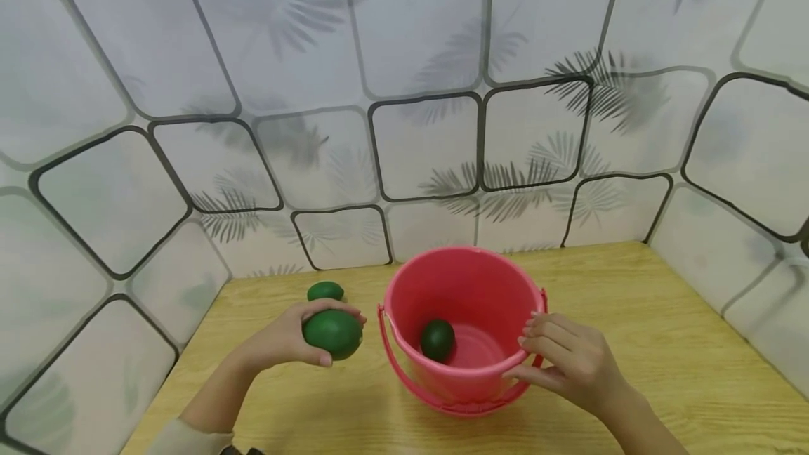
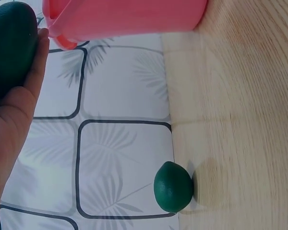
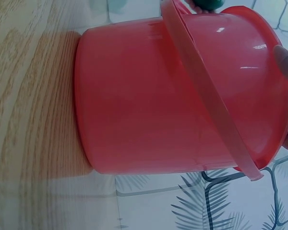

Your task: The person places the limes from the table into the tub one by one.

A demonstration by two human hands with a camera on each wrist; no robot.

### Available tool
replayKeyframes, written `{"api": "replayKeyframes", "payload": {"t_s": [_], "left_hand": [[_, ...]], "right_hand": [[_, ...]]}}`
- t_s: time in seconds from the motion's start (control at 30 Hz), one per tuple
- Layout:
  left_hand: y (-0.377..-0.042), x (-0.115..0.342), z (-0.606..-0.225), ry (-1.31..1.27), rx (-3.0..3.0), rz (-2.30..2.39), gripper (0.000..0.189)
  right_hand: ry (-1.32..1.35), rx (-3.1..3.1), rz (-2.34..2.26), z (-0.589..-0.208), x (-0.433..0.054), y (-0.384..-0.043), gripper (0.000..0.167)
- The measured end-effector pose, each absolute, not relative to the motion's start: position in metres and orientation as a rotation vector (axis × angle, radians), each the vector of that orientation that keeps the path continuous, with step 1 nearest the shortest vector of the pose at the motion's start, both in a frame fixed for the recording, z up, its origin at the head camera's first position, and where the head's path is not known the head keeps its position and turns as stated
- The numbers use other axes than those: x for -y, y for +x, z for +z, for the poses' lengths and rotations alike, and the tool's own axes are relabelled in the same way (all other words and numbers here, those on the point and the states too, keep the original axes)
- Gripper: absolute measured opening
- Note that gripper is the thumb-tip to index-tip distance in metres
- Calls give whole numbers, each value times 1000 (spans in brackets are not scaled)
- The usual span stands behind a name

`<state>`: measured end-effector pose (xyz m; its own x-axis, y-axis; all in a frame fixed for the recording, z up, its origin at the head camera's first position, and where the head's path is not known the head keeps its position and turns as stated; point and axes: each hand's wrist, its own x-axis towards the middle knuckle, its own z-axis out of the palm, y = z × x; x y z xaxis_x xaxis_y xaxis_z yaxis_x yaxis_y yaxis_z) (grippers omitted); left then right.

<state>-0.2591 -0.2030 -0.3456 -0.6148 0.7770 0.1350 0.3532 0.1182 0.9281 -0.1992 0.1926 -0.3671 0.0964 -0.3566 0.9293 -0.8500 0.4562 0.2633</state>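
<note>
Bucket [image 1: 468,283] before us, we have the leaf-patterned wall [image 1: 423,149] behind it and the wooden table [image 1: 663,343] under it. It is pink and stands upright, its mouth open upward and its handle [image 3: 207,93] drooping down the near side. We see the right hand [image 1: 571,360] gripping the rim on the right, fingers hooked over the inside, thumb outside; the right wrist view catches only part of that hand, so we cannot tell how firmly it holds. Our left hand [image 1: 287,339] is closed around the held fruit [image 1: 332,334], green and clear of the table, just left of the bucket. We find the inside fruit [image 1: 437,340], darker green, lying on the bucket's floor at the left, and the far fruit [image 1: 325,291] resting on the table beyond the left hand.
</note>
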Motion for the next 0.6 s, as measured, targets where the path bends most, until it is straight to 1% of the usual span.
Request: {"api": "replayKeyframes", "payload": {"t_s": [0.23,0.6], "left_hand": [[-258,197,-341,1108,-1988,1508,63],[-258,192,-338,1118,-1896,1549,60]], "right_hand": [[1103,1503,515,-367,-193,-199,44],[1118,1475,507,-366,-192,-201,44]]}}
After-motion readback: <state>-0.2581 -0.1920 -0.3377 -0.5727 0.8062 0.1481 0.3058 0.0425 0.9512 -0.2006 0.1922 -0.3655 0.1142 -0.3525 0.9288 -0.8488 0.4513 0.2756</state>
